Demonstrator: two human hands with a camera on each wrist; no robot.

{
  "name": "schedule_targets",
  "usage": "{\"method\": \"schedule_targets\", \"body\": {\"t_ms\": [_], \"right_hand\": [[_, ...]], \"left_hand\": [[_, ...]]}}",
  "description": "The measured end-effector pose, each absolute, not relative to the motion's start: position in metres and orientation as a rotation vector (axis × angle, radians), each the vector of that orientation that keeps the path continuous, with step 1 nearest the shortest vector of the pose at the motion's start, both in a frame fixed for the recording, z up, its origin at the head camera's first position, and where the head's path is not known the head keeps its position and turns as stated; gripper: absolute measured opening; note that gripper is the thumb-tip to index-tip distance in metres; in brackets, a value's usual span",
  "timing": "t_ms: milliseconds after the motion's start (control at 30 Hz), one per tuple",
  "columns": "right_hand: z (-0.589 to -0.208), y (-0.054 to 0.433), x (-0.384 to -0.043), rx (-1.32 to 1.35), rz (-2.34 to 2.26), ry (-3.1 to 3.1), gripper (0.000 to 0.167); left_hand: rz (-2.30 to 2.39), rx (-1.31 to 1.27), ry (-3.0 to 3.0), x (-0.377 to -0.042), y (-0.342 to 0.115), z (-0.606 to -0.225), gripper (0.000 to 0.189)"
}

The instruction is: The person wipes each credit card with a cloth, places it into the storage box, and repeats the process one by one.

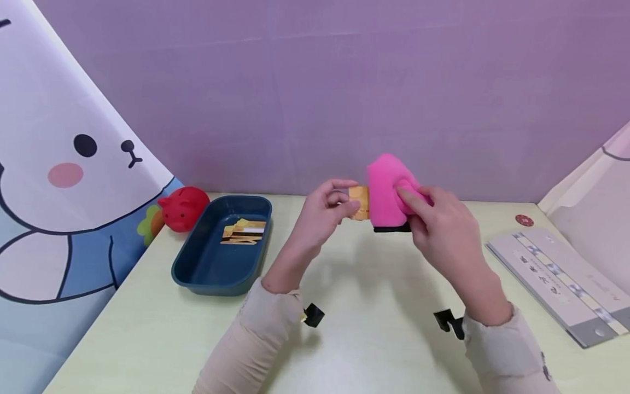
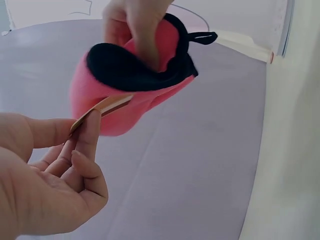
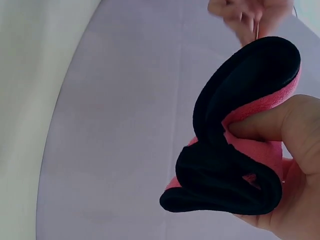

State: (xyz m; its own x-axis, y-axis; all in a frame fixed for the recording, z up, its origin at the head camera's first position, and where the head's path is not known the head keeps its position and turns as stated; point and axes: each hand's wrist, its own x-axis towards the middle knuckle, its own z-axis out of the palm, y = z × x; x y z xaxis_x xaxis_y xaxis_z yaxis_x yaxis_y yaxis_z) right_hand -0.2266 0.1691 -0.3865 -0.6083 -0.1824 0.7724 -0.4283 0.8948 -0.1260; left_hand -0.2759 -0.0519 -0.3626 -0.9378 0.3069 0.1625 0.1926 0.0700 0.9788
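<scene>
In the head view my left hand (image 1: 322, 210) pinches a gold bank-style card (image 1: 360, 202) between thumb and fingers. The card's far end meets the side of a pink oven mitt (image 1: 386, 191), and part of it is hidden there. My right hand (image 1: 445, 227) grips the folded mitt, its thumb pressed into the pink cloth. Both wrist views show the mitt's black-lined opening (image 3: 225, 170), creased and bent around the right thumb. From the left wrist the card (image 2: 107, 105) lies edge-on against the mitt's outer face, and a black loop (image 2: 202, 37) sticks out from the cuff.
A dark blue tray (image 1: 211, 273) on the left holds several gold cards (image 1: 243, 232). Behind it sits a red piggy bank (image 1: 184, 209). On the right lie a grey boxed set or book (image 1: 556, 279) and a small red disc (image 1: 524, 220). A purple backdrop (image 1: 315, 98) rises behind the table.
</scene>
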Motion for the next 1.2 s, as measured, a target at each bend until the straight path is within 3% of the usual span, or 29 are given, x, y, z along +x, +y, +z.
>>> {"method": "schedule_targets", "body": {"t_ms": [567,800,1033,1200], "right_hand": [[-0.385,0.206,-0.225,0.208,0.427,-2.329,0.045],[-0.381,0.206,-0.223,0.217,0.452,-2.251,0.043],[-0.374,0.211,-0.218,0.181,0.478,-2.26,0.042],[-0.369,0.214,-0.216,0.163,0.504,-2.25,0.042]], "left_hand": [[2.146,0.535,2.141,-0.282,-0.068,-0.356,0.038],[2.095,0.507,2.234,-0.282,-0.068,-0.356,0.025],[1.895,0.546,2.258,-0.284,-0.07,-0.355,0.043],[1.925,0.52,2.345,-0.285,-0.071,-0.359,0.025]]}}
